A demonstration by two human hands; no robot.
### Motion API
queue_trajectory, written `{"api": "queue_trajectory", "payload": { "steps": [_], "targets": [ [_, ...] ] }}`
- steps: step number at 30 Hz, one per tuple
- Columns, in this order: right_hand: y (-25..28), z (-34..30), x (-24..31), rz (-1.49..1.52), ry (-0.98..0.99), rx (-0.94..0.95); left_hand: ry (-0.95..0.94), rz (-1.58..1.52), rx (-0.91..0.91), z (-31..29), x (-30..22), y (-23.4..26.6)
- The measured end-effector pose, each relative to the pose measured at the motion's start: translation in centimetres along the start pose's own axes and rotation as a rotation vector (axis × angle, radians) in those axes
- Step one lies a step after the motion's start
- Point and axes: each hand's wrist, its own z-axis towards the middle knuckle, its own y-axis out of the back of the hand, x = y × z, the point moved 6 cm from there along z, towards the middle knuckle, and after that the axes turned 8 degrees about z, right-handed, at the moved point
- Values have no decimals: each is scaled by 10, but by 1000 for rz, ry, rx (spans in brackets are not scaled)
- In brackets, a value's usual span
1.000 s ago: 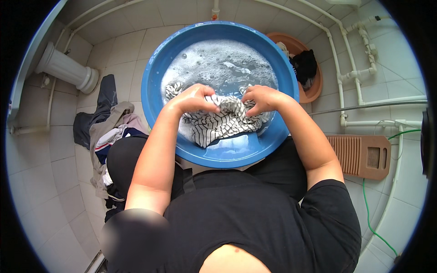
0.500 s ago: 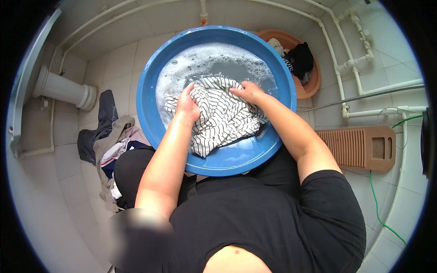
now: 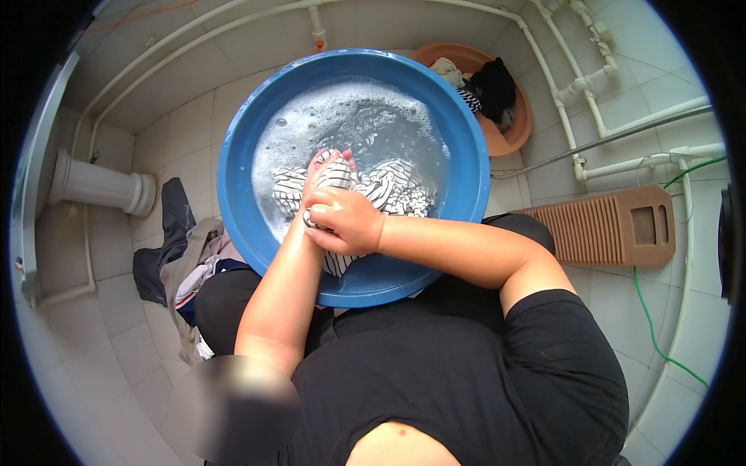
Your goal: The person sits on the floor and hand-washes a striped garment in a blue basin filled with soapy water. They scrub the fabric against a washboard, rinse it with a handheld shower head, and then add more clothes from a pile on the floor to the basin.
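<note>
A white garment with thin dark stripes [image 3: 386, 184] lies bunched in a big round blue basin [image 3: 231, 159] of sudsy water. My left hand [image 3: 314, 175] has part of the cloth across its palm, its fingertips showing beyond the fabric. Laid over the left wrist, my right hand [image 3: 348, 220] is closed round a fold of the same garment, which pokes out between its fingers. The rest of the cloth spreads to the right in the water and hangs below the hands. Part of the left palm is hidden by the fabric and the right hand.
Behind the basin on the right stands an orange tub [image 3: 518, 140] holding dark and light clothes. A brown washboard [image 3: 583, 229] lies to the right, near a green hose [image 3: 651, 334]. Several garments [image 3: 194, 241] are heaped on the tiled floor at left. White pipes [image 3: 563, 124] run along the walls.
My right hand has moved left and down, from the garment's far right side onto my left wrist, and now grips a fold. The garment is more bunched, and the view has shifted slightly.
</note>
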Motion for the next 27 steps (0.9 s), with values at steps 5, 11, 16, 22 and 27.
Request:
{"api": "queue_trajectory", "payload": {
  "steps": [5,11,16,22,27],
  "targets": [
    [35,-12,-71,-232,-425,-262,33,211,-98,-8,9,-1],
    [2,-14,-31,-146,-288,-97,29,95,65,9,11,26],
    [29,-23,-93,-150,-583,-289,61,70,-77,-13,3,-9],
    [96,-58,-183,214,-1076,-286,-23,-65,-11,-10,-29,-4],
    [77,-85,-199,-293,-894,193,-142,-104,-7,13,-23,31]
  ]
}}
